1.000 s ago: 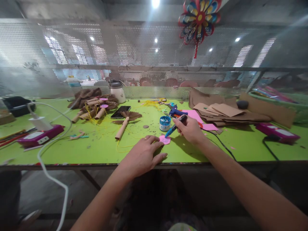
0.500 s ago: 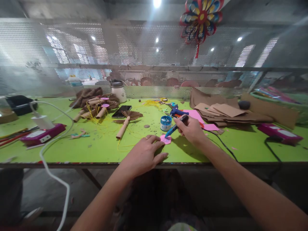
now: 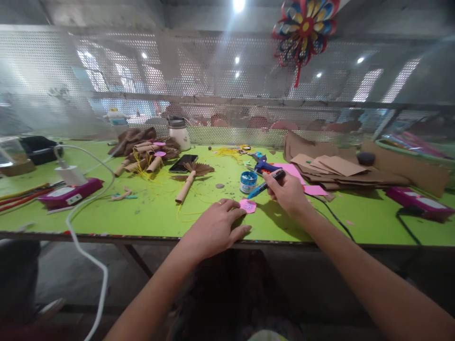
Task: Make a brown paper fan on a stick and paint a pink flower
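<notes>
My right hand point(image 3: 288, 190) is closed around a blue-and-black marker pen point(image 3: 265, 183), its blue tip held just above a small pink paper piece point(image 3: 248, 206). Blue marks show on that paper, which lies flat on the green table. With fingers stretched out, my left hand point(image 3: 223, 222) rests on the table and its fingertips touch the paper's left edge. Right behind the paper stands a small blue-rimmed jar point(image 3: 248, 182). A blue glue gun point(image 3: 266, 166) lies past the pen, beside pink paper sheets point(image 3: 289, 173).
A brown paper roll with a fanned top point(image 3: 186, 186) lies left of my hands, near a black phone point(image 3: 184, 163). Stacked brown paper point(image 3: 341, 168) sits to the right. Purple power strips point(image 3: 71, 193) with cords flank the table. A pinwheel-like ornament point(image 3: 305, 27) hangs above.
The marker tip has lifted off the pink paper and moved slightly up and away, uncovering blue marks. My left hand stays at the paper's edge. The whole view has shifted a little.
</notes>
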`<state>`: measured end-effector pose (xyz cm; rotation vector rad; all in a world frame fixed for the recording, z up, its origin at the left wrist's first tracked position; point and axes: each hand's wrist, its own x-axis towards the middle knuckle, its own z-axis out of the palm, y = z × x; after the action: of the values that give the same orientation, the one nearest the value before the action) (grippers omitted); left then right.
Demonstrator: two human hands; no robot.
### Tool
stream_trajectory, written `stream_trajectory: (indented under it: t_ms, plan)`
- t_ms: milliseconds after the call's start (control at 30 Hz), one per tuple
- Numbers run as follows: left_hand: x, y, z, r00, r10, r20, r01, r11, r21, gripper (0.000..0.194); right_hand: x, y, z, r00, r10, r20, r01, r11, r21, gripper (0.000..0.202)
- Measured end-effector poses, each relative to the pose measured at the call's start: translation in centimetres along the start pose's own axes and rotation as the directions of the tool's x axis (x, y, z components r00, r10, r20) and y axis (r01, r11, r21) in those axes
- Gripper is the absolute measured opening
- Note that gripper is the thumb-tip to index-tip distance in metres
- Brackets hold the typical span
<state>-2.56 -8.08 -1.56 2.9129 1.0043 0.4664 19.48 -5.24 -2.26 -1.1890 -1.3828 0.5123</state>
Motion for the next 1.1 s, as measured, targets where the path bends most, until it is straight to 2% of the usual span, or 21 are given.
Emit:
stream_trajectory:
  t_ms: [233,333,433,567,667,800,900,1100]
  plan:
    - [-0.10,0.01,0.05,1.000,0.015,-0.011,-0.015,1.000,-0.013,0.041,-0.11,0.08,0.10,0.998,-0.013,0.065,0.017,0.999,-0.050,0.040]
    - [-0.11,-0.03,0.14,1.000,0.015,-0.017,-0.015,1.000,-0.026,0.039,0.02,0.20,0.05,0.999,-0.045,0.013,0.046,0.994,-0.100,0.039]
    - [-0.04,-0.05,0.21,1.000,0.014,-0.028,-0.015,0.999,-0.037,0.038,0.08,0.23,-0.08,0.998,-0.040,-0.039,0.037,0.996,-0.079,0.038]
    - [0.08,0.03,0.15,0.999,0.021,-0.025,-0.022,0.999,-0.034,0.036,-0.05,0.07,-0.26,1.000,-0.020,-0.004,0.020,1.000,-0.020,0.039]
    - [0.12,0.08,0.11,0.999,0.034,-0.021,-0.035,0.999,-0.020,0.034,-0.01,-0.03,-0.30,0.998,-0.037,0.043,0.039,0.997,-0.060,0.039]
    - [0.17,0.08,0.09,0.999,0.040,-0.022,-0.040,0.999,-0.020,0.030,0.16,-0.12,-0.34,0.997,-0.068,-0.034,0.062,0.987,-0.151,0.040]
    - [0.25,0.08,-0.02,0.999,0.046,-0.016,-0.046,0.998,-0.034,0.029,0.14,-0.14,-0.41,0.995,-0.050,-0.082,0.042,0.994,-0.100,0.041]
    - [0.46,0.14,-0.39,0.998,0.054,0.026,-0.054,0.998,-0.016,0.034,-0.04,-0.06,-0.51,0.999,-0.022,-0.027,0.020,0.998,-0.058,0.040]
